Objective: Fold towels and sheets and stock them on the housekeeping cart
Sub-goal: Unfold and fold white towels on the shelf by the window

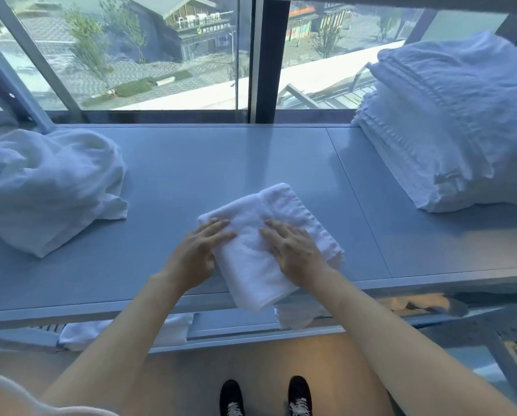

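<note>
I see left hand (195, 254) and right hand (293, 250) spread flat, pressing folded towel (252, 265) at surface (221, 163) near edge, overhanging. Crumpled linen (47, 184) left; folded stack (449, 130) right; bare surface beyond hands.

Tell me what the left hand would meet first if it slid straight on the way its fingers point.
The left hand points up-right over the folded towel; it would likely meet the right hand pressing there first, though the line is hard to judge.

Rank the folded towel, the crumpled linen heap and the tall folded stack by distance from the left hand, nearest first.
1. Folded towel: under the left hand's fingers, centre.
2. Crumpled linen heap: left end of the table.
3. Tall folded stack: far right, by the window.
</note>
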{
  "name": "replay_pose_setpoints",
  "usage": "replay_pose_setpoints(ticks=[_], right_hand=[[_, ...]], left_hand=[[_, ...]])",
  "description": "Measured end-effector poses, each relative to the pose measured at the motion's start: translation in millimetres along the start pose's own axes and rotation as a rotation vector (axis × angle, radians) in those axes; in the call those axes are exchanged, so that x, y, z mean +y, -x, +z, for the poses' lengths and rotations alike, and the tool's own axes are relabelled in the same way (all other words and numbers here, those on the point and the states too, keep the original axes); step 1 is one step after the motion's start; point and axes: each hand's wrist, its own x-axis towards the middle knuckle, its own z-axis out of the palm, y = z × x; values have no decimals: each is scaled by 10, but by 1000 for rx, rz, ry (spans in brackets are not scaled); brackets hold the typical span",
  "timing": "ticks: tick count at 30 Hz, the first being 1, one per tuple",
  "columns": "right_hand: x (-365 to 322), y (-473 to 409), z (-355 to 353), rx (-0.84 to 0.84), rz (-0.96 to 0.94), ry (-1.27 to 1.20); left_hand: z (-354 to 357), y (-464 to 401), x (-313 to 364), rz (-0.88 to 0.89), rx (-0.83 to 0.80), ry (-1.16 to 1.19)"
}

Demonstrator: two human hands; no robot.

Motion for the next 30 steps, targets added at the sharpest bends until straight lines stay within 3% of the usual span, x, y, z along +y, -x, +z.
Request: replay_pose_setpoints(ticks=[6, 11, 16, 25, 30], right_hand=[[556, -199, -294, -38, 64, 180], [616, 243, -437, 97, -67, 41], [555, 724, -227, 26, -126, 95], [777, 743, -126, 192, -92, 148], [909, 888, -188, 179, -108, 137]], left_hand=[[201, -34, 461, 18, 57, -146], [506, -21, 846, 99, 118, -205], [602, 31, 818, 99, 161, -213], [480, 126, 692, 220, 153, -117], [544, 250, 615, 156, 122, -45]])
